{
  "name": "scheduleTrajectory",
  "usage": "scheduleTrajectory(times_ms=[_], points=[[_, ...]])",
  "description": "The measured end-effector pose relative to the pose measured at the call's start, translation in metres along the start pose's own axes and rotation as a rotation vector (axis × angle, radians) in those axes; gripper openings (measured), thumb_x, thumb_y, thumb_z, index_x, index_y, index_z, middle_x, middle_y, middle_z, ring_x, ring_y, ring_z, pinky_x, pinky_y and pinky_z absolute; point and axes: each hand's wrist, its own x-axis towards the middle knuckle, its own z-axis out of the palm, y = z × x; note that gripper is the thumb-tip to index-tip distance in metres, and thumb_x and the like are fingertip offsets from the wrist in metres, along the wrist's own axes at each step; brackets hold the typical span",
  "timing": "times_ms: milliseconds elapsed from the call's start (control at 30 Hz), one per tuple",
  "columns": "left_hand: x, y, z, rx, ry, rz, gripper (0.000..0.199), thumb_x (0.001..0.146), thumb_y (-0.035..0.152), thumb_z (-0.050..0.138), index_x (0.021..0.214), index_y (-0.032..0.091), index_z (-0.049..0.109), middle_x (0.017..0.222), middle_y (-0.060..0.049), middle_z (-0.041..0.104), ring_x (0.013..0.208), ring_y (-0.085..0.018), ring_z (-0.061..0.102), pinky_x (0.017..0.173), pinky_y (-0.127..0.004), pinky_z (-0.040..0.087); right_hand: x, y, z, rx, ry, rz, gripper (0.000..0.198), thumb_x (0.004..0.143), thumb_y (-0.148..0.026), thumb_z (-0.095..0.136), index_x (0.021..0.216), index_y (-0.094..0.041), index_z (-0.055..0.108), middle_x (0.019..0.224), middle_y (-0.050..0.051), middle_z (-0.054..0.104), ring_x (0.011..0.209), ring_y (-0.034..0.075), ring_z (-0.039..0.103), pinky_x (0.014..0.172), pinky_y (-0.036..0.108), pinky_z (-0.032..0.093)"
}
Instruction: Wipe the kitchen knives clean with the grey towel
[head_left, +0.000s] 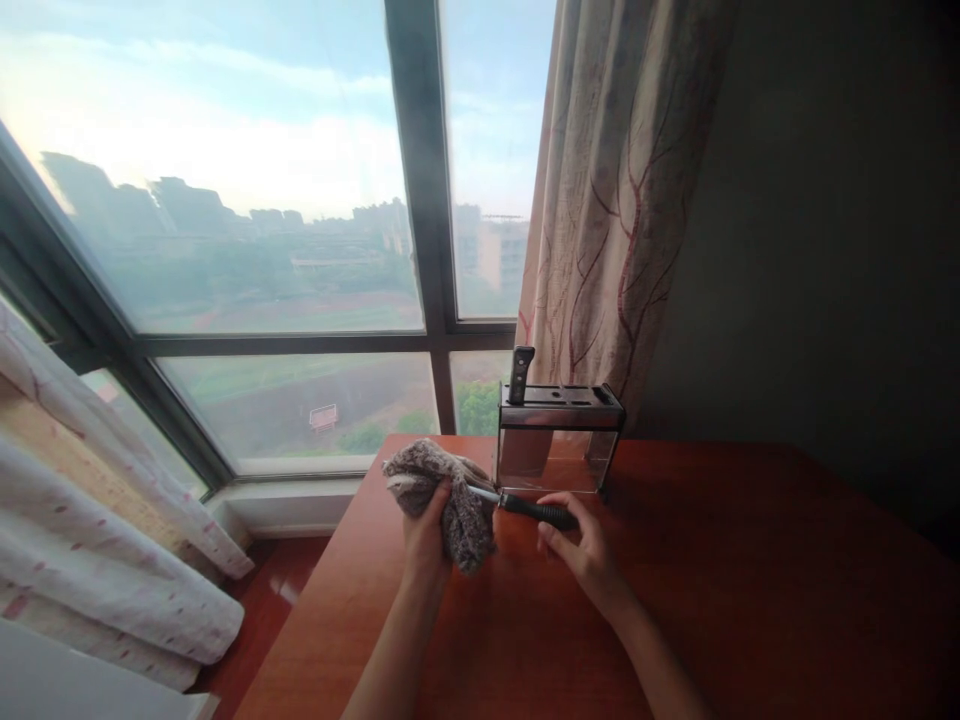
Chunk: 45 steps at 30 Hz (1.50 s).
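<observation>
Tool [525, 508] lies between both hands [424, 535] [592, 560], tip probably inside cloth [466, 525].

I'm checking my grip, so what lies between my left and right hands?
A bunched grey speckled cloth, then a silvery shaft and its ridged black handle, as the head view shows.

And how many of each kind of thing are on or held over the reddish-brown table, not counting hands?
Speckled grey fabric cloth: 1
Silvery tool with ridged black handle: 1
Clear-sided, dark-topped knife holder: 1
Black-handled knife in the holder: 1
Total: 4
</observation>
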Motion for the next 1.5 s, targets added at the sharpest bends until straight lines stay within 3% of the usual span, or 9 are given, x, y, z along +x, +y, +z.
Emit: scheduleTrajectory(times_ms=[200, 467, 733, 1067, 1267, 1500], points=[[-0.008, -0.009, 0.002, 0.063, -0.061, -0.034, 0.041, 0.06, 0.028, 0.083, 0.094, 0.013, 0.065, 0.083, -0.005, 0.072, 0.069, -0.02, 0.069, 0.063, -0.03, 0.056, 0.008, 0.012, 0.0, -0.044, 0.097, 0.024, 0.035, 0.08, -0.054, 0.059, 0.075, -0.019, 0.057, 0.055, -0.001, 0.057, 0.048, 0.013, 0.049, 0.045, 0.023, 0.038], [-0.023, -0.027, 0.007, 0.107, -0.113, -0.112, 0.051, 0.056, 0.027, 0.085, 0.1, 0.013, 0.064, 0.089, -0.006, 0.073, 0.076, -0.021, 0.069, 0.069, -0.03, 0.055, 0.003, 0.018, 0.002, -0.272, 0.118, -0.054, 0.045, 0.087, -0.052, 0.05, 0.056, -0.019, 0.051, 0.045, -0.002, 0.049, 0.043, 0.012, 0.045, 0.045, 0.023, 0.032], [-0.016, -0.017, 0.006, 0.074, -0.095, -0.111, 0.044, 0.06, 0.028, 0.082, 0.097, 0.013, 0.064, 0.083, -0.007, 0.073, 0.069, -0.022, 0.07, 0.064, -0.034, 0.057, 0.004, 0.007, -0.001, -0.421, 0.08, -0.205, 0.028, 0.084, -0.045, 0.058, 0.087, -0.018, 0.067, 0.068, 0.002, 0.064, 0.061, 0.017, 0.057, 0.057, 0.026, 0.042], [0.016, 0.008, -0.007, -0.049, 0.099, 0.06, 0.031, 0.064, 0.022, 0.078, 0.092, 0.013, 0.068, 0.083, -0.004, 0.072, 0.07, -0.018, 0.068, 0.067, -0.029, 0.056, 0.005, -0.006, -0.02, -0.311, 0.162, -0.174, 0.027, 0.081, -0.044, 0.06, 0.089, -0.019, 0.066, 0.064, 0.002, 0.061, 0.056, 0.017, 0.055, 0.053, 0.027, 0.044], [0.019, 0.001, -0.01, -0.124, 0.082, -0.025, 0.024, 0.069, 0.023, 0.075, 0.091, 0.015, 0.067, 0.083, -0.005, 0.072, 0.074, -0.019, 0.069, 0.073, -0.031, 0.056, 0.004, -0.005, -0.02, -0.299, 0.216, -0.188, 0.026, 0.081, -0.044, 0.06, 0.088, -0.019, 0.064, 0.062, 0.001, 0.059, 0.057, 0.017, 0.054, 0.056, 0.028, 0.044], [-0.003, -0.009, 0.003, -0.075, 0.018, -0.061, 0.033, 0.066, 0.024, 0.078, 0.096, 0.015, 0.066, 0.085, -0.005, 0.073, 0.074, -0.02, 0.07, 0.07, -0.033, 0.057, 0.003, -0.007, -0.011, -0.352, 0.214, -0.193, 0.03, 0.08, -0.048, 0.059, 0.087, -0.019, 0.066, 0.069, 0.004, 0.065, 0.063, 0.019, 0.059, 0.057, 0.027, 0.046]])
